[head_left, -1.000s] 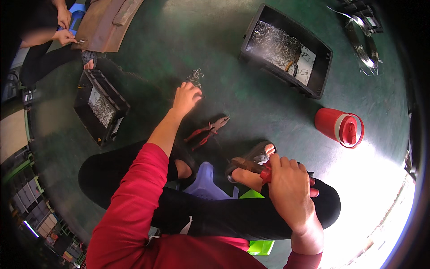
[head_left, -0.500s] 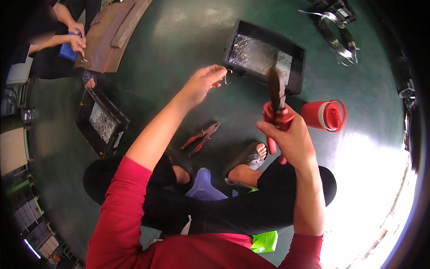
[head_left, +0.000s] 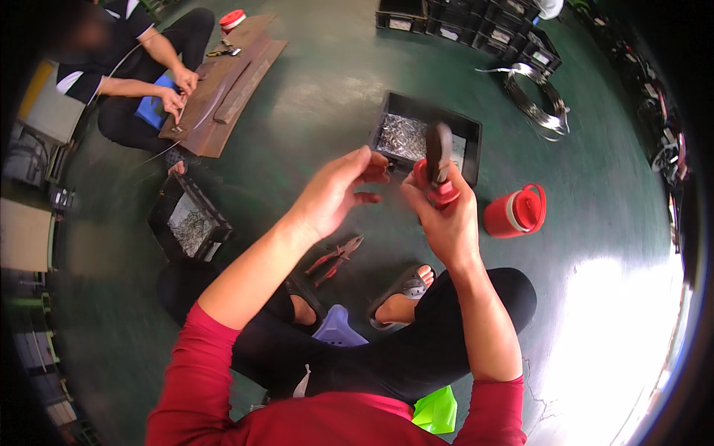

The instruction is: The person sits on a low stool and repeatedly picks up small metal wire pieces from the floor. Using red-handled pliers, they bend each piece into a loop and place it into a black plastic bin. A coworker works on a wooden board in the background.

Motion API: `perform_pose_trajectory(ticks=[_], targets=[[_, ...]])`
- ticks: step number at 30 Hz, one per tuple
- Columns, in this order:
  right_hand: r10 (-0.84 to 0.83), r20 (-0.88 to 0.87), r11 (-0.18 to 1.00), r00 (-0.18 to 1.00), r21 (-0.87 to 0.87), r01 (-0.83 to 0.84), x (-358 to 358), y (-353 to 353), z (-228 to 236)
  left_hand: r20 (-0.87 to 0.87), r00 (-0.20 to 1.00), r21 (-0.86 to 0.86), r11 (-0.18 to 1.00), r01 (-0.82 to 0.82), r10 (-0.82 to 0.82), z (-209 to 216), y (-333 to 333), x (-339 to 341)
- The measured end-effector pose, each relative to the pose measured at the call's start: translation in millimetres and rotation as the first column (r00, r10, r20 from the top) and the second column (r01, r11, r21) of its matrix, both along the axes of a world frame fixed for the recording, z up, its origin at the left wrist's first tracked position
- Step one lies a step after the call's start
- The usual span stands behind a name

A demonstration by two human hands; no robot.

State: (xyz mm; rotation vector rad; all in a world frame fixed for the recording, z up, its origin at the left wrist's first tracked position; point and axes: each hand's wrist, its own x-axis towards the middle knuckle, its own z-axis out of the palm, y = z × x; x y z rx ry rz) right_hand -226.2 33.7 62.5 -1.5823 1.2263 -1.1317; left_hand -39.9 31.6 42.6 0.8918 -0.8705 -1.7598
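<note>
My right hand is closed around the red handles of a pair of pliers. Their dark jaws point up and away, in front of the right part of a black crate. My left hand hangs just left of the pliers, thumb and fingers apart, and nothing shows in it. Small shiny metal pieces fill the crate's left part, beyond my hands. A second pair of red-handled pliers lies on the floor between my feet.
A red jug stands right of my right hand. Another black crate with metal pieces sits at left. A wire coil and stacked black crates lie farther off. A co-worker's hands work wire by a rusty metal piece.
The bent wire piece in my left fingers is out of sight, and that hand has opened. My right hand has brought the pliers left, closer to it. The view has shifted, showing more beyond.
</note>
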Motion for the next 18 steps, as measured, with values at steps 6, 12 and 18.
perform_pose_trajectory(ticks=[6, 12, 18], targets=[[0.144, -0.406, 0.836, 0.903, -0.439, -0.331, 6.2, 4.0, 0.5, 0.249, 0.884, 0.263, 0.906, 0.331, -0.395, 15.7, 11.4, 41.6], [0.193, -0.325, 0.893, 0.926, -0.333, -0.303, 17.8, 8.9, -1.3, 0.457, 0.866, 0.113, 0.979, 0.168, -0.201, 15.4, 25.6, 50.5], [0.423, -0.253, 0.862, 0.87, 0.408, -0.301, 5.5, 5.3, 7.1, 0.618, 0.755, -0.257, 0.964, -0.07, 0.219, 20.5, 35.0, 58.2]])
